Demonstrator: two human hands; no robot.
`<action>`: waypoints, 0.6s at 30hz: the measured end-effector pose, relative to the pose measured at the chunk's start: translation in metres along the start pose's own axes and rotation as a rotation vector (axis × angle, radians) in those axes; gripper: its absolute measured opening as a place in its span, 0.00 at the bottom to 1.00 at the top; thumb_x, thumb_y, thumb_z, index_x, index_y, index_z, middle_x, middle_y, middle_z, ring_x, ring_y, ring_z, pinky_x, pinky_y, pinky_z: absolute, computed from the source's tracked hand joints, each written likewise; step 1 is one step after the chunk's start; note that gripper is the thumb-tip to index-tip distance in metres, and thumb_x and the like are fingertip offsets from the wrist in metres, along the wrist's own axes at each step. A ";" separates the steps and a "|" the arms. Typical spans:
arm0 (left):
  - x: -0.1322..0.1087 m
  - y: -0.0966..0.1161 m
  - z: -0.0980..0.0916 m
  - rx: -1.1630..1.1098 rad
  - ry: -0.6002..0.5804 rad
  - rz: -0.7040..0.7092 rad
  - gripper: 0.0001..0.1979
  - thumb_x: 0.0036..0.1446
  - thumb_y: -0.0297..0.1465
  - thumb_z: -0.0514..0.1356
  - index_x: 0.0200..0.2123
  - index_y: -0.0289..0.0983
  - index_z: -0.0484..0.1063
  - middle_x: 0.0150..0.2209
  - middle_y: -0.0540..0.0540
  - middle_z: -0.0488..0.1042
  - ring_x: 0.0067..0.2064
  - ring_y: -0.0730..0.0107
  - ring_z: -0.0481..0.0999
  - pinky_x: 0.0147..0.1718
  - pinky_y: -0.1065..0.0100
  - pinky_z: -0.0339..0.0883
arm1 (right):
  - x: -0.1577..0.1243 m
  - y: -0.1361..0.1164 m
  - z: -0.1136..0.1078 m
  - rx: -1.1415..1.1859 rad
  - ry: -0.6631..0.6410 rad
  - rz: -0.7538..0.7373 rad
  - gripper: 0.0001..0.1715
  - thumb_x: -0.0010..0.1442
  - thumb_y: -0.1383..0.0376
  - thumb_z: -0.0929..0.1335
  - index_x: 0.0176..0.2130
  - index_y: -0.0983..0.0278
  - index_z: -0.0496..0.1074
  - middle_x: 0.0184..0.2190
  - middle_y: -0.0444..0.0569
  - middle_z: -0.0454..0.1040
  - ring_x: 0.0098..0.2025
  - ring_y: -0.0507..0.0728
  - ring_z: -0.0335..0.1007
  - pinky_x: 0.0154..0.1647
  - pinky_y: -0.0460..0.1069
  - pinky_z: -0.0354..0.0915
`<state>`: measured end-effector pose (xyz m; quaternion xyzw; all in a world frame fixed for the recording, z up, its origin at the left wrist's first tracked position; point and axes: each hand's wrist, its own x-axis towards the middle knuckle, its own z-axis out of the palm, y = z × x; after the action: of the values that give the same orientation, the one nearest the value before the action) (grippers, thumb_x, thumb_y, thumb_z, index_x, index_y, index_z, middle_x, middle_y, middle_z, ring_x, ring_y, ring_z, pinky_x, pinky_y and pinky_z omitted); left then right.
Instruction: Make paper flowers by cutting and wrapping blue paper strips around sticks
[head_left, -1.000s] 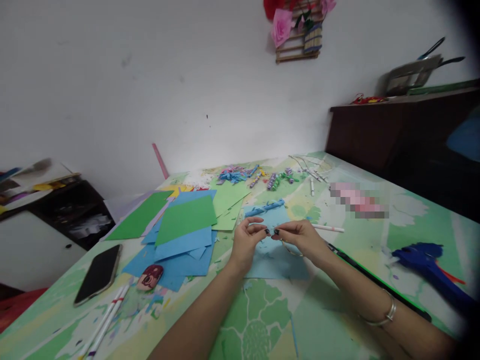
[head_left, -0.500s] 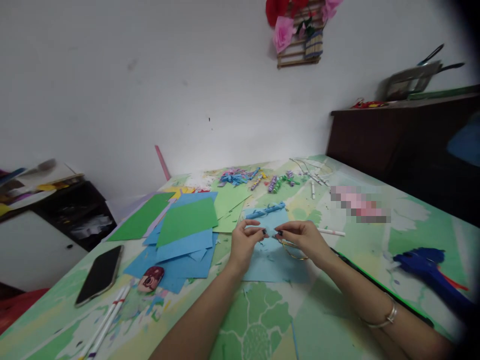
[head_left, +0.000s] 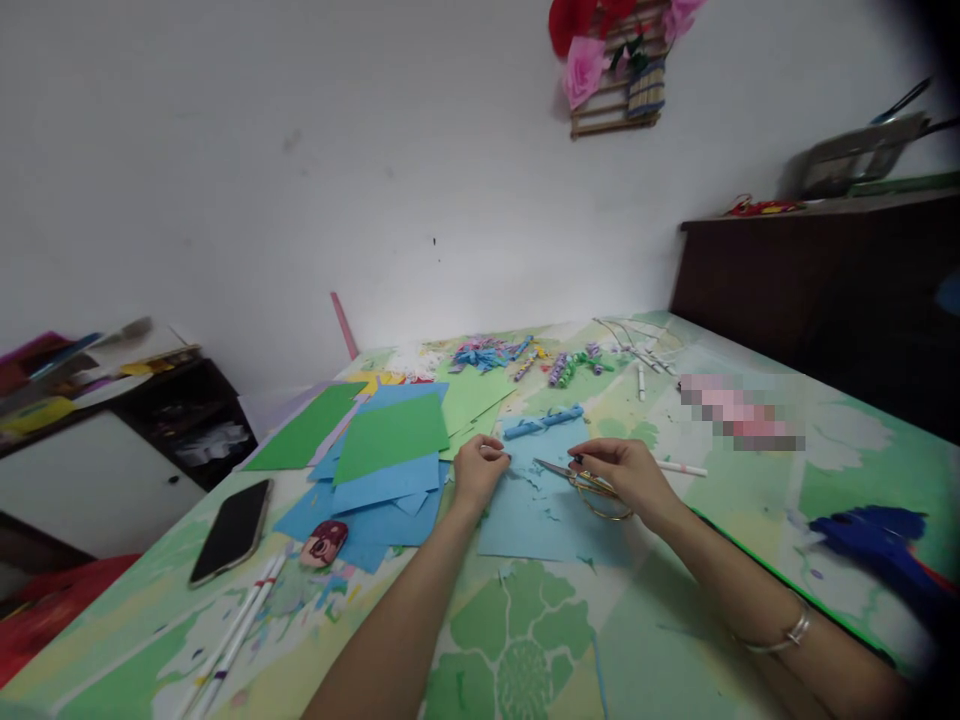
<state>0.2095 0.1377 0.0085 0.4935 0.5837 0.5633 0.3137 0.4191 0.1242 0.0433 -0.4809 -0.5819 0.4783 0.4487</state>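
Note:
My left hand (head_left: pixel 478 472) is over the left edge of a light blue paper sheet (head_left: pixel 525 535), thumb and fingers pressed together; anything between them is too small to make out. My right hand (head_left: pixel 634 478) is at the sheet's right side, also in a pinch, its contents hidden. Beneath its fingers are scissors (head_left: pixel 559 468) with gold handles, blades pointing left; whether the hand touches them I cannot tell. Small blue paper scraps (head_left: pixel 536 485) lie scattered on the sheet. At its far edge rests a blue paper roll (head_left: pixel 544 422) with curled bits.
Green sheets (head_left: pixel 394 438) and blue sheets lie to the left, near a phone (head_left: pixel 231 530), white pens (head_left: pixel 236 640) and a dark red and pink object (head_left: pixel 325 543). Decorated rolls (head_left: pixel 559 370) lie at the back. A white pen (head_left: pixel 682 467) and a blue tool (head_left: pixel 877 540) are right.
My hands have moved apart, the left one leftward and the right one slightly rightward. The scissors' blades now show between them. The view has shifted a little to the left.

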 end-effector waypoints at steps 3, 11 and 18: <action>-0.002 0.005 0.003 -0.052 -0.057 -0.043 0.08 0.36 0.24 0.61 0.26 0.35 0.68 0.18 0.50 0.72 0.22 0.71 0.72 0.23 0.74 0.58 | 0.004 0.007 -0.001 -0.067 -0.013 -0.047 0.12 0.43 0.63 0.67 0.30 0.66 0.75 0.27 0.50 0.77 0.32 0.58 0.73 0.35 0.50 0.67; -0.025 0.032 0.015 -0.275 -0.262 -0.134 0.14 0.37 0.28 0.65 0.30 0.33 0.67 0.21 0.45 0.75 0.26 0.68 0.75 0.26 0.71 0.64 | -0.003 0.017 0.011 -0.318 -0.110 -0.245 0.13 0.50 0.59 0.65 0.32 0.65 0.74 0.28 0.48 0.76 0.30 0.54 0.69 0.29 0.46 0.62; -0.033 0.036 0.021 -0.329 -0.339 -0.147 0.14 0.37 0.27 0.65 0.30 0.33 0.66 0.23 0.45 0.76 0.26 0.68 0.75 0.26 0.71 0.64 | -0.002 0.021 0.014 -0.246 -0.096 -0.237 0.08 0.48 0.63 0.66 0.26 0.66 0.71 0.18 0.42 0.68 0.21 0.48 0.59 0.21 0.43 0.52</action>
<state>0.2471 0.1096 0.0338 0.4792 0.4577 0.5356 0.5235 0.4081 0.1218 0.0202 -0.4370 -0.7093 0.3696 0.4114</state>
